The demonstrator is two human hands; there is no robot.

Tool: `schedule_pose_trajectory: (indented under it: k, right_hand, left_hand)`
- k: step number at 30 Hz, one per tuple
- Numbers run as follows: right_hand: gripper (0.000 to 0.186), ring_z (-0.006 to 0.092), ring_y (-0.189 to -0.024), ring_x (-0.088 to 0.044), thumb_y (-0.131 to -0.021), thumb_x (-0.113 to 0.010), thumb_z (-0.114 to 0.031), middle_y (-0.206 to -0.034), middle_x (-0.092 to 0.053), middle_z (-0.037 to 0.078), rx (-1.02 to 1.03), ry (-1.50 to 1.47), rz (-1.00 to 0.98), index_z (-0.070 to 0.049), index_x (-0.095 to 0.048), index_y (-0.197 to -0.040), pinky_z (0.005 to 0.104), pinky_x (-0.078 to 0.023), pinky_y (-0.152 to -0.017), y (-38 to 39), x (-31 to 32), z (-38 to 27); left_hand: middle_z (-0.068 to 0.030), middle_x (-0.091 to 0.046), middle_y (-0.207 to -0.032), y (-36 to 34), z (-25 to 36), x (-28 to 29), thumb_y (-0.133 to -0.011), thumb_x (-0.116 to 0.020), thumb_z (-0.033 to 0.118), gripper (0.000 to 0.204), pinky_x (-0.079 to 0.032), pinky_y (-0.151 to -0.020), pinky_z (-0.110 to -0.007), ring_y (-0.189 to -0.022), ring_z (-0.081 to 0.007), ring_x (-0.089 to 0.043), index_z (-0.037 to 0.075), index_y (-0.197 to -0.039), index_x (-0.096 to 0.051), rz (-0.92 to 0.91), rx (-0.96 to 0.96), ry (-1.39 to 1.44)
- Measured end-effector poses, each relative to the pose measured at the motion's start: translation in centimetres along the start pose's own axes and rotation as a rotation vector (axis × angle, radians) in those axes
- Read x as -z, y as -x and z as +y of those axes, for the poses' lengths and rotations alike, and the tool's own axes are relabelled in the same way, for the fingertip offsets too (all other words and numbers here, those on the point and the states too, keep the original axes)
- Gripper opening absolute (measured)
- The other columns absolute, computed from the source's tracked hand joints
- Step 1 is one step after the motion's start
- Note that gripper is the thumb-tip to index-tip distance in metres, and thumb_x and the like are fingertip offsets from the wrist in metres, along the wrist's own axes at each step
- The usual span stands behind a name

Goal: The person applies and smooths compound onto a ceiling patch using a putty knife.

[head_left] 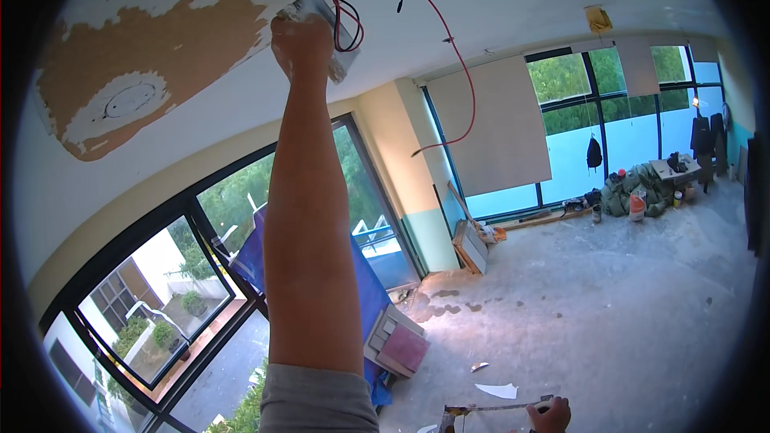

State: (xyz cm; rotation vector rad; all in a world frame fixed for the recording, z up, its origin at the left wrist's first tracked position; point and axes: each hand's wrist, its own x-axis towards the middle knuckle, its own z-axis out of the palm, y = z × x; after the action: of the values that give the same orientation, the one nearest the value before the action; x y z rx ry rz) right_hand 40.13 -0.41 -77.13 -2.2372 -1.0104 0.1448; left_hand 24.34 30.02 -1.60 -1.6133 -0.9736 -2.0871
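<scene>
High overhead, left hand [303, 42] is gripping trowel [310, 6], risking snagging close-hanging cable [473, 103]; below, right hand [552, 414] is clasping tool [497, 408].

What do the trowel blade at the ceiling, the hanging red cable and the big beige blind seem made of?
Trowel blade: probably metal, given its grey sheen, with whitish smears. Red cable: likely plastic-sheathed wire, smooth, thin and loosely curved. Beige blind: matte, flat-hanging fabric or vinyl; I can't tell which.

Flat grey trowel [319, 6], smeared pale, tilted up near ceiling [513, 0]; stained thin-edged tool [493, 409] low down, roughly level, partly cut off.
</scene>
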Motion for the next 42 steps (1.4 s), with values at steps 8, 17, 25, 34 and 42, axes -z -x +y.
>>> schedule_pose_trajectory:
  k: [8,17,25,34,42]
  right_hand:
    - [0.057,0.034,-0.089,-0.06,-0.068,-0.073,-0.053,-0.089,-0.062,0.016,-0.074,-0.006,-0.051,-0.007,-0.061,-0.099,0.0435,-0.05,-0.078,-0.2,1.6,-1.8]
    - [0.051,0.0322,-0.086,-0.06,-0.068,-0.074,-0.051,-0.088,-0.062,0.014,0.011,-0.048,0.019,-0.011,-0.063,-0.096,0.043,-0.05,-0.074,0.1,0.1,-0.7]
    - [0.049,0.0319,-0.085,-0.06,-0.068,-0.075,-0.051,-0.087,-0.062,0.014,0.043,-0.064,0.05,-0.011,-0.063,-0.094,0.042,-0.05,-0.073,0.3,0.1,-0.2]
    - [0.06,0.0334,-0.087,-0.061,-0.061,-0.08,-0.048,-0.094,-0.061,0.017,-0.025,-0.019,-0.003,-0.002,-0.06,-0.096,0.0428,-0.051,-0.076,-0.5,-0.3,-0.6]
    - [0.056,0.0341,-0.086,-0.061,-0.067,-0.075,-0.054,-0.091,-0.063,0.017,-0.011,-0.047,0.007,-0.007,-0.061,-0.094,0.0437,-0.05,-0.075,0.1,0.9,-0.8]
  left_hand:
    - [-0.0244,-0.061,-0.101,-1.9,-0.4,-1.9,-0.081,-0.053,0.021,0.039,-0.053,-0.078,-0.038,-0.09,-0.0323,-0.065,-0.009,-0.105,-0.047,-0.023,-0.144,-0.247]
    - [-0.0181,-0.068,-0.09,-6.5,1.0,0.2,-0.08,-0.055,0.019,0.027,-0.053,-0.075,-0.037,-0.09,-0.0298,-0.067,-0.003,-0.095,-0.062,-0.201,-0.556,-0.949]
    - [-0.0241,-0.065,-0.096,-0.3,-1.1,-2.2,-0.08,-0.055,0.021,0.039,-0.052,-0.079,-0.041,-0.089,-0.0368,-0.065,-0.009,-0.103,-0.049,0.164,-0.15,-0.036]
    - [-0.0283,-0.063,-0.102,-6.3,-1.5,-0.8,-0.079,-0.053,0.022,0.043,-0.051,-0.085,-0.042,-0.094,-0.0402,-0.064,-0.011,-0.107,-0.05,-0.163,-0.413,-0.676]
    - [-0.0302,-0.062,-0.105,2.4,-1.6,-0.8,-0.08,-0.051,0.02,0.043,-0.051,-0.084,-0.043,-0.096,-0.0425,-0.062,-0.011,-0.11,-0.05,0.08,-0.068,-0.048]
